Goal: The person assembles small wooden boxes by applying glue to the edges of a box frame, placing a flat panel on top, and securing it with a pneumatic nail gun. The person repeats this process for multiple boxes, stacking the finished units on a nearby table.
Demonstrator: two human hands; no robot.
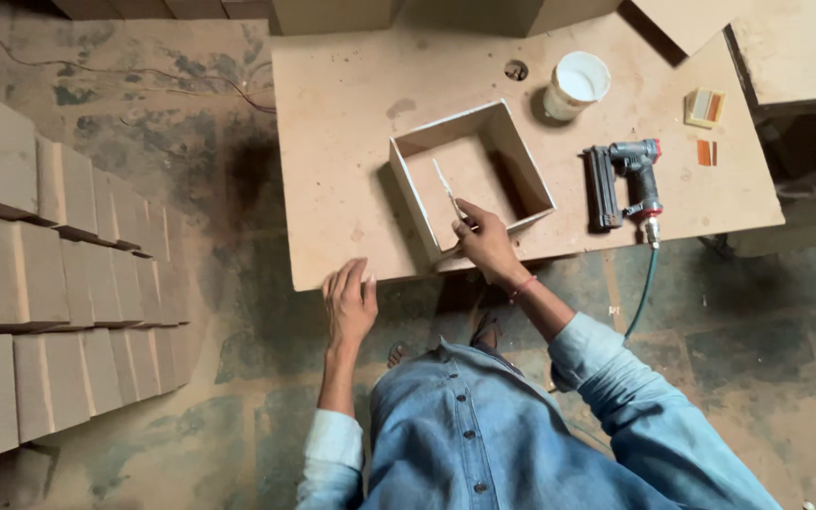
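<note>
Our right hand [485,241] has its fingers [466,213] pinched on a thin stick [447,188] reaching into the box frame [408,179]. Our left hand [349,300] lies flat, fingers together, on the table [342,132] edge. A nail gun [625,184] and cup [575,85] sit right of the frame.

Pretty much everything's looking tan here: the workbench [351,123], the open square box frame [469,175] with whitish edges, the stacked boxes [49,283] at 9 o'clock. The bucket [575,83] at 1 o'clock is showing white, the nail gun [627,184] grey with red bits, trailing a teal hose [642,288]. The shirt [493,434] is looking faded denim blue.
</note>
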